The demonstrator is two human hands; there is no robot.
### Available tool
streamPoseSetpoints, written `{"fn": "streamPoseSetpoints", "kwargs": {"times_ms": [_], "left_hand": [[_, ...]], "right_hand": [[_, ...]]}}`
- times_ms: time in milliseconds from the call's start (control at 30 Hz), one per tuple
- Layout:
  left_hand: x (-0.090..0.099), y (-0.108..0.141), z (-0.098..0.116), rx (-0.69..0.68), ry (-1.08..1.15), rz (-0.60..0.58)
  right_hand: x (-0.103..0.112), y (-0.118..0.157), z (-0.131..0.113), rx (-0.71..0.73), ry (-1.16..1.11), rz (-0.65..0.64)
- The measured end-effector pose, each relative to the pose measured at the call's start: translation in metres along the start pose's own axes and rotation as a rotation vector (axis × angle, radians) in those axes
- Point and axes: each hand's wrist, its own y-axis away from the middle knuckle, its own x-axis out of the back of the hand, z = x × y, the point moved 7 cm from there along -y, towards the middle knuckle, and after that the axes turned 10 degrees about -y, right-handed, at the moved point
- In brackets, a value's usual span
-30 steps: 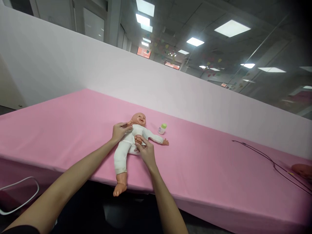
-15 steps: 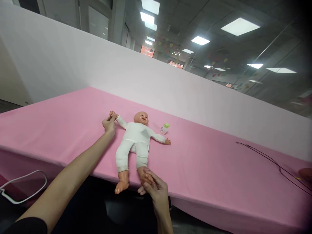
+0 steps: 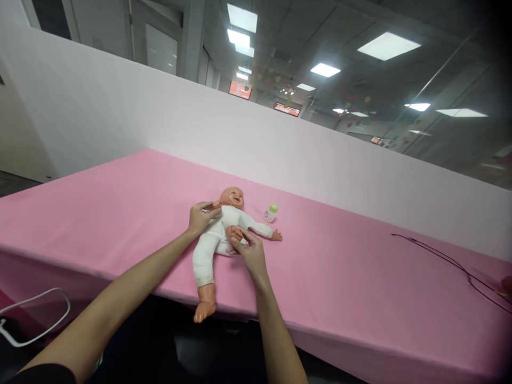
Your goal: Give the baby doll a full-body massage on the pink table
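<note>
A baby doll (image 3: 206, 256) in a white suit lies on its back on the pink-covered table (image 3: 340, 277), head toward the white partition. My left hand (image 3: 202, 217) holds the doll's hand between thumb and fingers, close beside its chin. My right hand (image 3: 250, 249) grips one of the doll's feet, with that leg bent up over its belly. The doll's other leg lies straight, its bare foot (image 3: 205, 305) at the table's front edge. Its other arm is stretched out to the right, near a small white bottle (image 3: 270, 214) with a green cap.
Behind the table stands a white partition (image 3: 280, 149). Thin dark cables (image 3: 444, 260) lie on the right part of the table. A white cable loop (image 3: 36, 341) hangs at the lower left, in front of the table.
My left hand has brought the doll's hand inward from the side to its chin. My right hand has lifted the doll's foot from the front edge up to its belly, bending the leg.
</note>
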Motion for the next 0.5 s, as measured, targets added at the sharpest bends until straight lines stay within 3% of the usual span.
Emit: {"fn": "streamPoseSetpoints", "kwargs": {"times_ms": [133,233,300,400,500], "left_hand": [[0.029,-0.017,-0.021,0.166,0.144,0.253],[0.054,-0.02,-0.049,0.355,0.235,0.469],[0.063,-0.019,-0.064,0.452,0.306,0.547],[0.064,-0.019,-0.063,0.464,0.324,0.549],[0.052,-0.022,-0.036,0.289,0.241,0.434]], "right_hand": [[0.016,0.059,-0.01,-0.041,0.002,0.012],[0.035,0.107,0.009,-0.07,-0.083,0.104],[0.043,0.129,0.031,-0.08,-0.151,0.174],[0.045,0.135,0.044,-0.07,-0.173,0.208],[0.04,0.108,0.015,0.023,-0.112,0.217]]}}
